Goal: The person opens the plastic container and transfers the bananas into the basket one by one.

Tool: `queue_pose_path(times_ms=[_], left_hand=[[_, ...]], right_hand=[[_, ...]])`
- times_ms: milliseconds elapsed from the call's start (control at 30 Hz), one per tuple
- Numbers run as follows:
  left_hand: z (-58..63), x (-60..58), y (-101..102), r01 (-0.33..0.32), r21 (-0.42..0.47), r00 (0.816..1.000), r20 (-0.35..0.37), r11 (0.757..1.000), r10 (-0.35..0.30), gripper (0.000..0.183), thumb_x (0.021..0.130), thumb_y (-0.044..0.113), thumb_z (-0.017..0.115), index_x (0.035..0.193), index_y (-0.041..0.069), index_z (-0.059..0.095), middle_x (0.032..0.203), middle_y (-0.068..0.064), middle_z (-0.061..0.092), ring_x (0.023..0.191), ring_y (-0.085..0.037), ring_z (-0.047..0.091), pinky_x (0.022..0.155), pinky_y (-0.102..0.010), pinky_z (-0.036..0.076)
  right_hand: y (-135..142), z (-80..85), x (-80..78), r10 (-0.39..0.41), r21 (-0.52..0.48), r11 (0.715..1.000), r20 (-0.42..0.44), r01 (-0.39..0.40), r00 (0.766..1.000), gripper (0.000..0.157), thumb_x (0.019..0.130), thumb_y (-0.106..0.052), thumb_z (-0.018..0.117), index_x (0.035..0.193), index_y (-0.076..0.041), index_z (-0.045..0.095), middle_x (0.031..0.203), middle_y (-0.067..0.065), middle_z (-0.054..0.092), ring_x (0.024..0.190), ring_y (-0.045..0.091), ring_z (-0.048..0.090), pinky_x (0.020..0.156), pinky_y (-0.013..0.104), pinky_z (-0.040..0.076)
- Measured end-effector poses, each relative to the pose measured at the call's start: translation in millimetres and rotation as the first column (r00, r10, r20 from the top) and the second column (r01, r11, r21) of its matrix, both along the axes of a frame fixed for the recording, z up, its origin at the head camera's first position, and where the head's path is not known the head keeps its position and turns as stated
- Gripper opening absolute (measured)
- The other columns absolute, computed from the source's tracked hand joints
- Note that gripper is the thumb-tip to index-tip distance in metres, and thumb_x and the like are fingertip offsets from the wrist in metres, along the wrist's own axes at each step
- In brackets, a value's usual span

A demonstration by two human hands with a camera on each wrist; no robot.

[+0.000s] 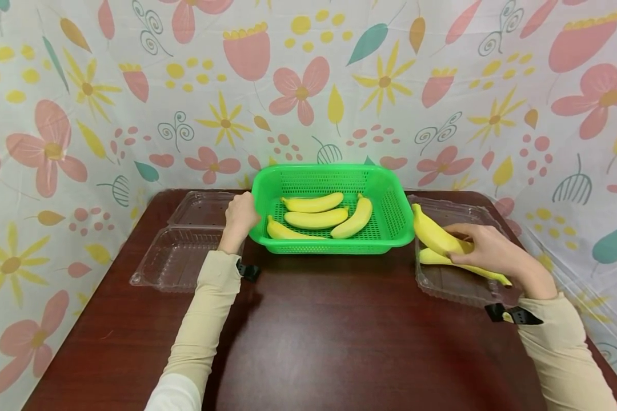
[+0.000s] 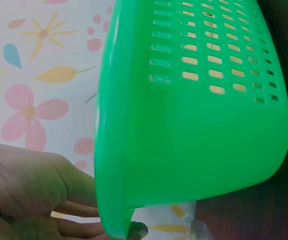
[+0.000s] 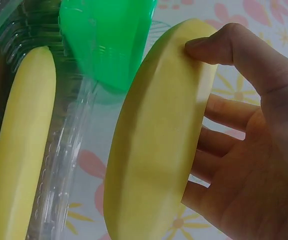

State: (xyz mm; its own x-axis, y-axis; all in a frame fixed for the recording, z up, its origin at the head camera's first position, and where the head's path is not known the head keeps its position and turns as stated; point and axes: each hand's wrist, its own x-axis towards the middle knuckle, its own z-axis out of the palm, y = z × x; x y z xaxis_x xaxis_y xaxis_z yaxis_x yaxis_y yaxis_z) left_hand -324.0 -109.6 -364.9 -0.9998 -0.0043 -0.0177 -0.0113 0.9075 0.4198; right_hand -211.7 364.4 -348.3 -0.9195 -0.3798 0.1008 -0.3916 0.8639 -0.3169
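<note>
My left hand (image 1: 241,216) grips the left end of a green plastic basket (image 1: 334,246), thumb and fingers on either side of its rim in the left wrist view. Several yellow bananas (image 1: 316,219) lie inside the basket. On the right, my right hand (image 1: 488,248) holds a banana (image 1: 434,229) between thumb and fingers, raised above a clear plastic container (image 1: 442,290). Another banana (image 3: 23,145) lies in that container, apart from the held one in the right wrist view. In the head view, the hand and held banana partly cover it.
A second clear container (image 1: 172,257) with its lid (image 1: 200,206) folded back lies left of the basket, partly behind my left arm. All of this stands on a dark brown table (image 1: 339,325). A flower-patterned curtain (image 1: 308,85) hangs behind and beside it.
</note>
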Motion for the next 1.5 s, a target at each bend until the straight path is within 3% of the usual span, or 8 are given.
queue_pose_path(times_ms=[200,467,667,833,1000,1200,1400,1500], left_hand=[[-1.6,-0.9,-3,0.025,0.023,0.999,-0.026,0.999,-0.025,0.003,0.087,0.001,0.059,0.089,0.0,0.058,0.081,-0.018,0.059,0.069,-0.032,0.058,0.053,-0.036,0.044],[-0.7,-2.7,-10,0.032,0.09,0.999,0.009,0.995,-0.033,0.03,0.085,-0.002,0.053,0.068,0.012,0.033,0.064,-0.003,0.028,0.056,-0.019,0.032,0.049,-0.03,0.03],[-1.7,-5.3,-16,0.029,0.119,0.998,0.044,0.992,-0.034,0.005,0.089,0.003,0.053,0.093,0.002,0.054,0.077,-0.01,0.044,0.064,-0.024,0.044,0.053,-0.031,0.036],[-1.4,-5.4,-18,0.026,0.155,0.997,0.071,0.988,-0.037,0.031,0.09,0.006,0.053,0.121,-0.001,0.056,0.09,-0.015,0.055,0.068,-0.025,0.05,0.056,-0.032,0.04],[0.2,-5.5,-19,0.033,0.171,0.996,0.071,0.985,-0.046,0.004,0.09,0.004,0.054,0.09,0.003,0.057,0.067,-0.004,0.036,0.053,-0.017,0.036,0.049,-0.028,0.033],[2.2,-4.2,-18,0.051,0.191,0.997,0.041,0.98,-0.06,0.035,0.088,-0.001,0.054,0.069,0.013,0.029,0.06,0.002,0.013,0.049,-0.013,0.018,0.047,-0.027,0.025],[0.1,-3.3,-20,0.047,0.2,0.998,0.036,0.979,-0.055,0.002,0.089,0.003,0.058,0.088,0.002,0.058,0.07,-0.006,0.041,0.054,-0.013,0.032,0.051,-0.026,0.033],[-1.9,-3.9,-21,0.047,0.215,0.998,0.04,0.975,-0.057,0.026,0.09,0.004,0.058,0.114,-0.003,0.064,0.092,-0.019,0.057,0.061,-0.019,0.044,0.056,-0.028,0.039]], right_hand=[[-8,0.8,-7.8,0.026,-0.004,1.0,0.018,-0.026,1.0,0.043,0.08,-0.023,0.079,0.118,-0.008,0.066,0.092,-0.003,0.066,0.076,0.006,0.052,0.066,0.023,0.042],[-22,3.5,-20.9,0.087,0.025,0.996,-0.019,-0.086,0.996,0.043,0.079,-0.021,0.078,0.118,-0.008,0.067,0.101,0.0,0.069,0.081,0.008,0.056,0.067,0.024,0.042],[-36,10.4,-32.7,0.118,0.037,0.992,0.017,-0.119,0.993,0.041,0.079,-0.019,0.077,0.118,-0.009,0.067,0.099,-0.001,0.067,0.081,0.012,0.053,0.069,0.025,0.041],[-43,16.8,-40.5,0.13,0.034,0.991,0.049,-0.131,0.99,0.038,0.08,-0.016,0.075,0.115,-0.009,0.067,0.091,-0.001,0.063,0.077,0.014,0.05,0.067,0.025,0.039],[-52,17.8,-47.8,0.142,0.024,0.989,0.113,-0.146,0.983,0.038,0.08,-0.014,0.073,0.117,-0.01,0.067,0.088,-0.002,0.061,0.073,0.013,0.049,0.064,0.024,0.038],[-65,19.3,-60.1,0.199,0.028,0.979,0.133,-0.204,0.971,0.036,0.082,-0.011,0.071,0.118,-0.006,0.066,0.089,-0.001,0.06,0.073,0.012,0.048,0.064,0.025,0.038],[-77,20.0,-71.6,0.253,0.039,0.964,0.149,-0.261,0.956,0.039,0.081,-0.004,0.07,0.12,-0.002,0.065,0.083,0.0,0.057,0.07,0.011,0.046,0.063,0.023,0.038],[-83,16.6,-75.9,0.281,0.051,0.955,0.167,-0.292,0.945,0.041,0.082,-0.004,0.069,0.122,0.0,0.064,0.079,-0.001,0.055,0.065,0.009,0.044,0.061,0.022,0.037]])
